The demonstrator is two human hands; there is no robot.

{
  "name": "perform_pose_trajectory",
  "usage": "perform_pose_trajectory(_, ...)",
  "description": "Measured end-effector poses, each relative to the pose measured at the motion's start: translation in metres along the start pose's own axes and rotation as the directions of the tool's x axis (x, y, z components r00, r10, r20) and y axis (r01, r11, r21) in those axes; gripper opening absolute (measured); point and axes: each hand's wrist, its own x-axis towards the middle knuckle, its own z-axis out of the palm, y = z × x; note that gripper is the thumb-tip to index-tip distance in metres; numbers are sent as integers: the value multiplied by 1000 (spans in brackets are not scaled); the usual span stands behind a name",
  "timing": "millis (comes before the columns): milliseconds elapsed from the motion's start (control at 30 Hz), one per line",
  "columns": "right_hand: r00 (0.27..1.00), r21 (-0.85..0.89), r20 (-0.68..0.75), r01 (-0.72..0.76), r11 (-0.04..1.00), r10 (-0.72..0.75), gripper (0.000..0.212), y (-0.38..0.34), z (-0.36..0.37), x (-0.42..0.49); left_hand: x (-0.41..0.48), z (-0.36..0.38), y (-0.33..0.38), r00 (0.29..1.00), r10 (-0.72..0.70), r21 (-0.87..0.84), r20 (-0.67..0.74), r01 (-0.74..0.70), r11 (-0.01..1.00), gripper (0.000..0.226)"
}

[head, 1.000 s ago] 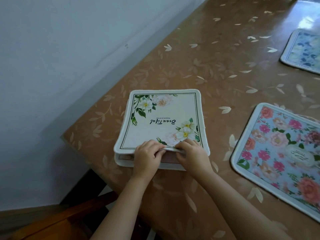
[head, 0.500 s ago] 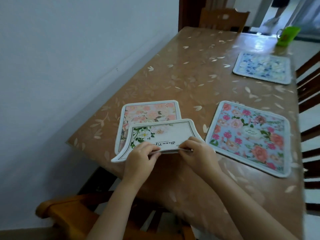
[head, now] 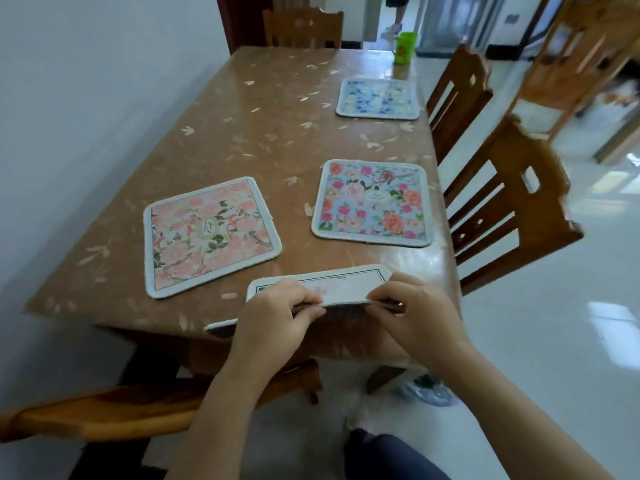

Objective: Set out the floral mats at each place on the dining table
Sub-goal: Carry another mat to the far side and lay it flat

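Observation:
Both my hands hold a white floral mat (head: 332, 287) by its near edge, lifted over the table's near edge. My left hand (head: 273, 318) pinches the left part of that edge and my right hand (head: 415, 313) pinches the right part. The mat's near half is hidden behind my fingers. Three mats lie flat on the brown dining table (head: 263, 133): a peach-pink one (head: 207, 237) at near left, a blue one with pink roses (head: 372, 202) at near right, and a blue-and-white one (head: 377, 98) at far right.
A green cup (head: 404, 48) stands at the table's far right corner. Wooden chairs stand along the right side (head: 505, 209) (head: 457, 95), at the far end (head: 303, 27) and at near left (head: 104, 410). A wall runs along the table's left side.
The white mat has been lifted off the peach-pink mat and carried right and toward me, to the table's near edge. My view has pulled back, showing the whole table.

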Motion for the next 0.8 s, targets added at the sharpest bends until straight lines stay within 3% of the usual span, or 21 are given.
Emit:
perform_pose_trajectory(267,976,9,-148,-159,987,159,8,44,-64,-70,18,50,73,943,203,-65,262,-193,979,9)
perform_pose_trajectory(500,932,39,-264,-247,968,248,8,105,-134,-105,41,118,151,869,343,-125,356,-320,939,9)
perform_pose_trajectory(800,829,100,-399,-385,918,391,11,234,-242,-149,81,252,282,801,439,-149,407,-417,897,7)
